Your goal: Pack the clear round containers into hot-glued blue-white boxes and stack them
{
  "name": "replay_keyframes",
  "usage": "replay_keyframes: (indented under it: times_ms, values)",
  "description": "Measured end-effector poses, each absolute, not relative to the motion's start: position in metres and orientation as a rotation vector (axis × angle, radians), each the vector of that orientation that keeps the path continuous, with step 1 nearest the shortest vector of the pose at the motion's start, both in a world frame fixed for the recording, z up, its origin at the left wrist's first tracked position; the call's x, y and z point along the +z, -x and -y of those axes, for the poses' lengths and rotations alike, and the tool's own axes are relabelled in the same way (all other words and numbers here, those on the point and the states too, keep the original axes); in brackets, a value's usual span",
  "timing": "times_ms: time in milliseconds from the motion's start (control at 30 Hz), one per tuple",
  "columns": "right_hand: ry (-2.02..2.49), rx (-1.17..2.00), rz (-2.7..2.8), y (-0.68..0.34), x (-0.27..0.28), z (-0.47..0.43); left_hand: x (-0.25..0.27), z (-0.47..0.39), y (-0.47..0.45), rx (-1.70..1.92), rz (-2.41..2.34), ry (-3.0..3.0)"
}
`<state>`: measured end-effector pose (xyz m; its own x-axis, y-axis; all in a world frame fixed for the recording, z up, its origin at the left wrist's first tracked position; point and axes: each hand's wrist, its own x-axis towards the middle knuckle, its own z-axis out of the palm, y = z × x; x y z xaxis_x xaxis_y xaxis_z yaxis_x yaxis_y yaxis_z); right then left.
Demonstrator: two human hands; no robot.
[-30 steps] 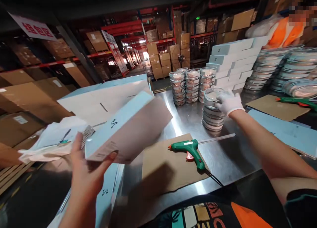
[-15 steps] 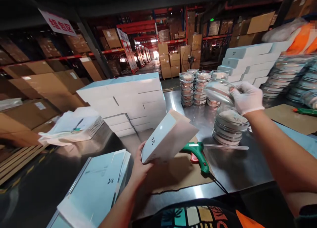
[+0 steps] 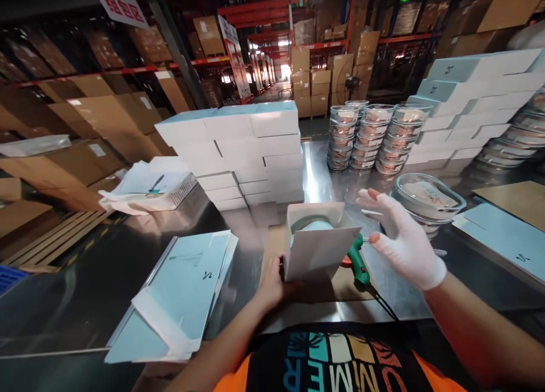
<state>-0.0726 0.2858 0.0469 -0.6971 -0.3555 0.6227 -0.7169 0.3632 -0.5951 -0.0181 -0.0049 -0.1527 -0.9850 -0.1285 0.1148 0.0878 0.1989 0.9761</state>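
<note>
My left hand (image 3: 275,284) grips a small white carton (image 3: 321,255) by its left side; its top flaps stand up. Inside the carton shows the curved rim of a glass container (image 3: 317,224), partly hidden by the front flap. My right hand (image 3: 402,241), in a white glove with bare fingertips, is held to the right of the carton with fingers apart and nothing in it. Just behind that hand stands a short stack of clear glass containers (image 3: 430,196). A green glue gun (image 3: 361,267) lies on brown cardboard, partly hidden behind the carton.
Stacked white boxes (image 3: 255,153) stand at the back left, with more boxes (image 3: 477,96) at the back right. Glass containers in piles (image 3: 369,136) stand between them. Flat blue cartons (image 3: 183,284) lie on the left, others (image 3: 506,233) on the right. A white basket (image 3: 181,190) sits behind.
The glass container that my right hand held is now in the carton, and that hand is open and lower. My left hand has turned the carton more upright. The view has shifted right.
</note>
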Motion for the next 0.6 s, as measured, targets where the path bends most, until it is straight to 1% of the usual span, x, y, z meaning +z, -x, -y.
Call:
replay_keyframes:
  times_ms: [100,167,233,300,333,400,500,600]
  values:
    - [-0.905,1.426,2.266,0.066,-0.006,-0.272,-0.145,0.011,0.016,-1.83,2.216,0.075]
    - [-0.929,1.548,2.292,0.062,-0.031,-0.255,-0.134,0.014,0.016,-1.736,2.096,0.121]
    - [-0.915,1.803,2.251,0.059,-0.042,-0.235,-0.12,0.017,0.017,-1.587,2.03,0.2]
    - [-0.787,2.08,2.168,0.059,-0.042,-0.216,-0.106,0.018,0.018,-1.469,1.992,0.304]
    - [-0.696,2.163,2.139,0.06,-0.039,-0.207,-0.101,0.018,0.018,-1.429,1.974,0.339]
    - [-0.536,2.184,2.118,0.061,-0.035,-0.194,-0.097,0.015,0.017,-1.39,1.913,0.33]
    - [-0.41,2.063,2.072,0.063,-0.036,-0.182,-0.107,0.013,0.012,-1.392,1.74,0.24]
    - [-0.445,1.917,2.098,0.066,-0.038,-0.19,-0.123,0.018,0.005,-1.267,1.856,0.283]
